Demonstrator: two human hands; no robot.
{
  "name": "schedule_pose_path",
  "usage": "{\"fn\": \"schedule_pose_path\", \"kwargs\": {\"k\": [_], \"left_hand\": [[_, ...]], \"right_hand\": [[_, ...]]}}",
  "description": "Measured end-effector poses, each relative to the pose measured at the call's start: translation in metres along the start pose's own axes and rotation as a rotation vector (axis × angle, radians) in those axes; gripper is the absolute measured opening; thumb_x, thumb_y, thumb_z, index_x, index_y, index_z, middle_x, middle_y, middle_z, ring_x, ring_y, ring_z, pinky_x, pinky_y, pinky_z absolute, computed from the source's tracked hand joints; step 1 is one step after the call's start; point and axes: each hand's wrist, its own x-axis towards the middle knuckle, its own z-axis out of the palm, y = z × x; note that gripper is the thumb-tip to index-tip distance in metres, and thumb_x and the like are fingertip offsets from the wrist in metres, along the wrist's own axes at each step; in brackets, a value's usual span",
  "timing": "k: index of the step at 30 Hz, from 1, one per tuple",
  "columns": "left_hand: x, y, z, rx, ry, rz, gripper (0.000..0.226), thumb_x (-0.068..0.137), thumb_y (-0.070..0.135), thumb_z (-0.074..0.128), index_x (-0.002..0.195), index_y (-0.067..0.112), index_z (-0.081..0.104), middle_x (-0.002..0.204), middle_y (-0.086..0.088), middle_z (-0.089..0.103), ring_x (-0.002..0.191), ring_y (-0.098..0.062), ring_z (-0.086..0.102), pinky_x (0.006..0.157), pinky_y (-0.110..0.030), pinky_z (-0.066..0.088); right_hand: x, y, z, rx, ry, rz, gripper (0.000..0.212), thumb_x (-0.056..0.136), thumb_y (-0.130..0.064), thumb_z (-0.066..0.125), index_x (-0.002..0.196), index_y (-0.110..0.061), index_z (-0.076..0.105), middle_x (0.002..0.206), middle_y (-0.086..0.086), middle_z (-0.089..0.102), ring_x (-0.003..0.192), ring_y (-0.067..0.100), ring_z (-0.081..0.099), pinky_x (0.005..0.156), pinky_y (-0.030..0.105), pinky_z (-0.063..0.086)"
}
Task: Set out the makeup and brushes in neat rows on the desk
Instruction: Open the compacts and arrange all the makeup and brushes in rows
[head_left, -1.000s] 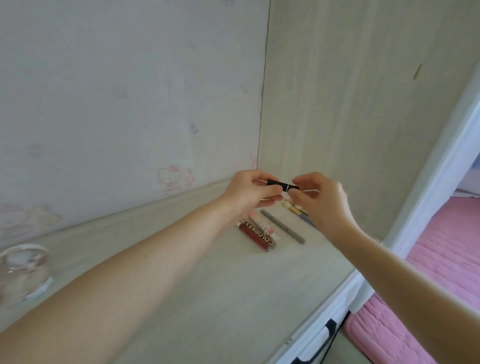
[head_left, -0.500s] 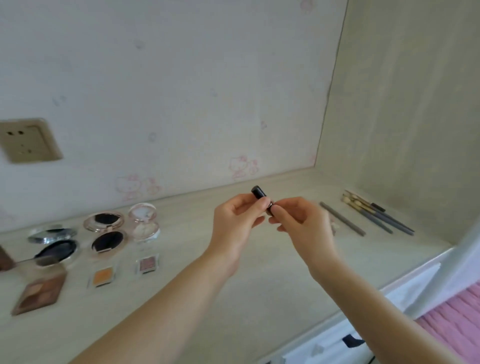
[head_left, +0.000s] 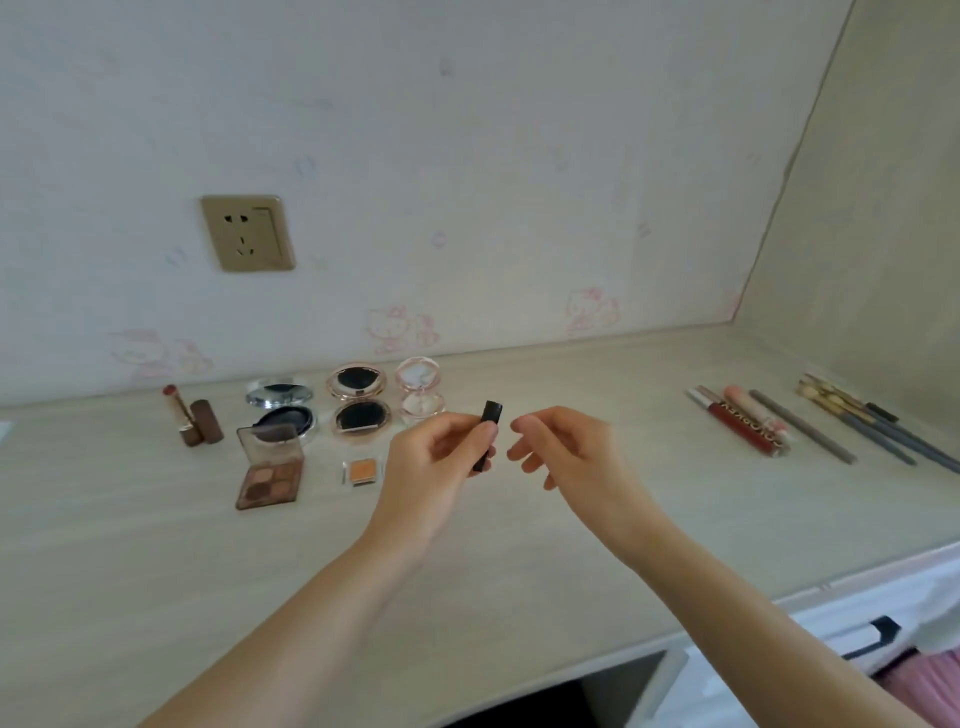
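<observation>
- The small black tube (head_left: 487, 435) is up in the air over the middle of the desk (head_left: 519, 545), pinched by the left hand (head_left: 436, 467) between thumb and fingertips. With so light a pinch near its lower half, it could slip and roll on the bare surface.
- The right hand (head_left: 566, 457) hangs just beside the tube, its fingers (head_left: 524, 451) loosely spread and holding nothing, so there is no second support if the left grip loosens.
- What the tube is, a lipstick or a cap, I cannot quite tell; set down the wrong way round, it may not match its row.
- To the left, the open compacts (head_left: 358, 402), the clear pink jar (head_left: 418, 392), the eyeshadow palette (head_left: 270, 467) and the small orange pan (head_left: 362, 470) sit close together. A hand lowering the tube there could nudge one out of line or touch an exposed powder.
- The uncapped lipstick (head_left: 176, 413) stands upright near its brown cap (head_left: 205, 421) at the far left, and a bump would likely tip it.
- The pencils and brushes (head_left: 852, 426) and the red lip gloss (head_left: 743, 423) lie well apart on the right; being round, they would roll if knocked.
</observation>
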Motion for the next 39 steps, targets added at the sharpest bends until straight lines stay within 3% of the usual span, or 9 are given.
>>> {"fn": "schedule_pose_path", "kwargs": {"k": [3, 6, 10, 15, 18, 23, 30, 35, 39], "left_hand": [[-0.011, -0.005, -0.034, 0.219, -0.048, 0.056, 0.005, 0.084, 0.021, 0.07, 0.087, 0.024, 0.072, 0.076, 0.004, 0.071, 0.065, -0.013, 0.066, 0.065, -0.025, 0.055], [-0.022, -0.012, -0.067, 0.463, -0.048, 0.163, 0.015, 0.079, 0.021, 0.076, 0.086, 0.034, 0.071, 0.078, 0.016, 0.067, 0.06, -0.004, 0.057, 0.058, -0.012, 0.042], [-0.033, -0.015, -0.102, 0.652, -0.056, 0.273, 0.017, 0.075, 0.022, 0.079, 0.086, 0.031, 0.072, 0.08, 0.014, 0.063, 0.069, -0.008, 0.058, 0.061, -0.015, 0.044], [-0.047, -0.024, -0.131, 0.743, -0.058, 0.267, 0.014, 0.076, 0.027, 0.078, 0.089, 0.028, 0.071, 0.08, 0.015, 0.064, 0.076, -0.005, 0.06, 0.066, -0.024, 0.047], [-0.052, -0.027, -0.137, 0.803, -0.041, 0.285, 0.013, 0.08, 0.026, 0.075, 0.091, 0.027, 0.071, 0.083, 0.016, 0.066, 0.08, -0.003, 0.06, 0.071, -0.026, 0.047], [-0.059, -0.024, -0.132, 1.023, -0.101, 0.398, 0.014, 0.087, 0.021, 0.067, 0.1, 0.014, 0.066, 0.086, 0.004, 0.063, 0.08, -0.017, 0.059, 0.064, -0.038, 0.051], [-0.063, -0.018, -0.131, 1.117, -0.213, 0.303, 0.026, 0.095, 0.042, 0.036, 0.092, 0.019, 0.049, 0.071, 0.007, 0.043, 0.066, -0.01, 0.038, 0.057, -0.028, 0.035], [-0.065, -0.018, -0.13, 1.214, -0.267, 0.349, 0.031, 0.095, 0.032, 0.037, 0.094, 0.011, 0.06, 0.082, -0.001, 0.057, 0.073, -0.019, 0.051, 0.064, -0.031, 0.042], [-0.067, -0.018, -0.129, 1.195, -0.215, 0.346, 0.021, 0.095, 0.033, 0.042, 0.089, 0.015, 0.051, 0.068, 0.006, 0.045, 0.06, -0.013, 0.039, 0.054, -0.024, 0.026]], "right_hand": [[-0.002, -0.005, 0.027, 0.024, -0.074, 0.002, 0.017, 0.093, -0.037, 0.054, 0.09, -0.027, 0.068, 0.076, -0.008, 0.071, 0.067, 0.005, 0.063, 0.059, 0.019, 0.045], [-0.004, -0.005, 0.057, 0.002, -0.154, 0.006, 0.014, 0.09, -0.036, 0.06, 0.084, -0.028, 0.07, 0.071, -0.007, 0.07, 0.063, 0.0, 0.061, 0.056, 0.013, 0.042], [-0.006, 0.0, 0.09, 0.0, -0.236, -0.016, 0.008, 0.086, -0.023, 0.065, 0.083, -0.024, 0.072, 0.071, -0.007, 0.071, 0.072, 0.002, 0.066, 0.069, 0.022, 0.051], [-0.01, 0.008, 0.114, -0.002, -0.307, -0.053, 0.011, 0.087, -0.018, 0.065, 0.087, -0.027, 0.071, 0.076, -0.01, 0.072, 0.079, 0.005, 0.067, 0.077, 0.027, 0.051], [-0.018, 0.014, 0.122, 0.035, -0.275, -0.069, 0.012, 0.087, -0.019, 0.065, 0.087, -0.031, 0.069, 0.079, -0.011, 0.072, 0.078, 0.004, 0.064, 0.068, 0.019, 0.048], [-0.025, 0.017, 0.124, 0.018, -0.273, -0.159, 0.018, 0.087, -0.015, 0.066, 0.091, -0.033, 0.065, 0.08, -0.019, 0.067, 0.068, 0.001, 0.054, 0.066, 0.024, 0.046], [-0.027, 0.02, 0.123, -0.043, -0.3, -0.256, 0.02, 0.087, -0.017, 0.066, 0.098, -0.034, 0.066, 0.088, -0.011, 0.066, 0.083, 0.014, 0.061, 0.076, 0.027, 0.048], [-0.03, 0.022, 0.125, -0.119, -0.279, -0.364, 0.022, 0.087, -0.014, 0.066, 0.1, -0.032, 0.064, 0.089, -0.016, 0.062, 0.083, 0.008, 0.058, 0.07, 0.021, 0.045], [-0.03, 0.02, 0.126, -0.09, -0.281, -0.383, 0.022, 0.088, -0.016, 0.063, 0.104, -0.031, 0.063, 0.09, -0.013, 0.063, 0.086, 0.012, 0.059, 0.072, 0.021, 0.046]]}}
